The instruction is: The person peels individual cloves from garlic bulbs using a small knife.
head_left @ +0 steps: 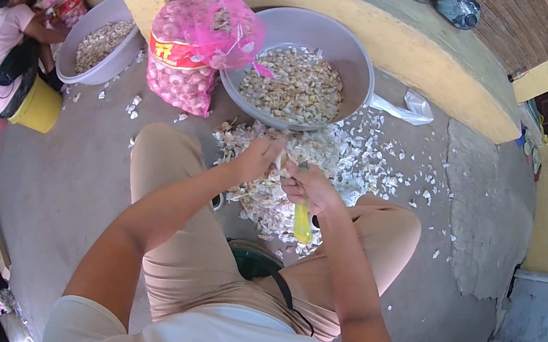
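My left hand (260, 160) is closed in a pinch on a small pale piece of garlic (280, 160), mostly hidden by the fingers. Close beside it, my right hand (313, 188) is wrapped round a yellow-handled tool (302, 223) that looks like a knife. Its handle sticks out below the fist toward me; the blade cannot be made out. Both hands are over a heap of loose garlic skins (260, 209) on the floor between my knees. Beyond them stands a wide grey basin (371, 78) holding many garlic cloves (296, 87).
Left of the basin stands a pink mesh sack of garlic (180, 81). Farther left, a person (7, 43) sits on a yellow bucket (37, 106) by another basin (118, 56) of cloves. A white plastic piece (406, 108) lies near the yellow ledge (439, 68). Skins litter the floor.
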A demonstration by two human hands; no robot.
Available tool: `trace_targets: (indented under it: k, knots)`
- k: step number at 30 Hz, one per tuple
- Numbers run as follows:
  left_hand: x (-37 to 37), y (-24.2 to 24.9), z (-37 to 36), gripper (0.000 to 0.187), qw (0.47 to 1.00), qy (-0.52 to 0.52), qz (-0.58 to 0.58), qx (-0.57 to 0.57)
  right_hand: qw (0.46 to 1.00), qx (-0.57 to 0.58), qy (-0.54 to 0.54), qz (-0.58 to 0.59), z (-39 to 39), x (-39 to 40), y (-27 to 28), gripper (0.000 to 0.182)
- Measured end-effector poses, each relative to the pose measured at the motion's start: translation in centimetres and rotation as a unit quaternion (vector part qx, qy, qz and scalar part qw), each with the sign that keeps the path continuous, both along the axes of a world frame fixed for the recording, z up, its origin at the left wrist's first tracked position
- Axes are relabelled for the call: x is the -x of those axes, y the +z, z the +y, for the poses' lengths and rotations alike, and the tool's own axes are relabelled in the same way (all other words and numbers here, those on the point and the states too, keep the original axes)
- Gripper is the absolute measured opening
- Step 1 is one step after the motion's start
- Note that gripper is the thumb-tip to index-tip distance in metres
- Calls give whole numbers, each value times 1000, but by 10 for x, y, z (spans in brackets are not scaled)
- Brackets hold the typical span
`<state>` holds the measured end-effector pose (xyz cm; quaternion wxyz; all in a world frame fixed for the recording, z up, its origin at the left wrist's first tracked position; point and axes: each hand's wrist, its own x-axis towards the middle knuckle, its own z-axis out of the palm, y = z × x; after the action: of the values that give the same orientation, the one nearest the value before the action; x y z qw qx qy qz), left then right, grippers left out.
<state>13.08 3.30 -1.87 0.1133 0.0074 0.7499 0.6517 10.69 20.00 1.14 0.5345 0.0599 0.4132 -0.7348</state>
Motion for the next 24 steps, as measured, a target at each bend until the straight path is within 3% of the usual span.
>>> trace_targets:
  k: [1,4,13,16,19,22,24]
  knots:
    - [3,1,-1,49,996,9,-60,-67,1000,-2,0,14,-2,2,1,17]
    - [6,-2,-2,46,985,8,-111,-130,998,-30,2,50,-2,5,-1,19]
    - [13,10,-16,42,985,-114,-128,-8,971,-167,32,171,-3,7,0,19]
    - [15,14,-19,37,975,-142,-161,-64,978,-130,55,156,2,10,-6,17]
    - [15,8,-24,33,957,-112,-208,-166,977,-106,64,173,6,11,-5,17]
    - [20,19,-41,32,953,-21,-162,-253,983,-99,21,154,11,10,11,19]
    - [19,20,-45,27,959,-18,-171,-223,989,-76,-5,130,14,13,10,21]
